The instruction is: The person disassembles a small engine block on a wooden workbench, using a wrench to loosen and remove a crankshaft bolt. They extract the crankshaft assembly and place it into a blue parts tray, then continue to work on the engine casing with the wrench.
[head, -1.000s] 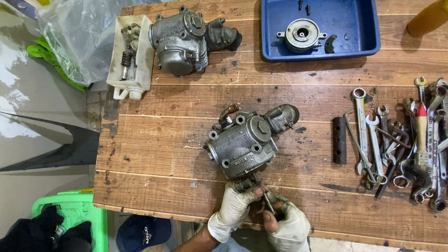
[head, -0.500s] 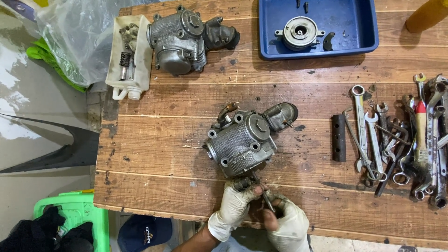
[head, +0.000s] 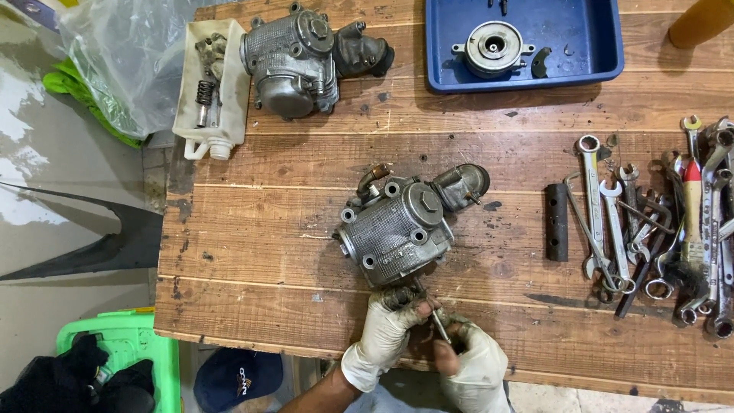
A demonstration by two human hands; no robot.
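I pinch engine casing (head: pixel 397 229) fitting, left hand (head: pixel 386 325) | right hand (head: pixel 474 359) grips thin tool (head: pixel 437 321) | casing just ahead; tool axis points into it; left nearer.

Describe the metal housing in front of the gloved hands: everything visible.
The metal housing is a grey cast part, grimy, with a ribbed face, a central hex plug and bolt bosses around its rim. A dark elbow fitting sticks out at its upper right, a small curved pipe at its upper left. It lies flat mid-bench on the wooden table. The left hand grips its near edge; the right hand holds a thin tool to it.
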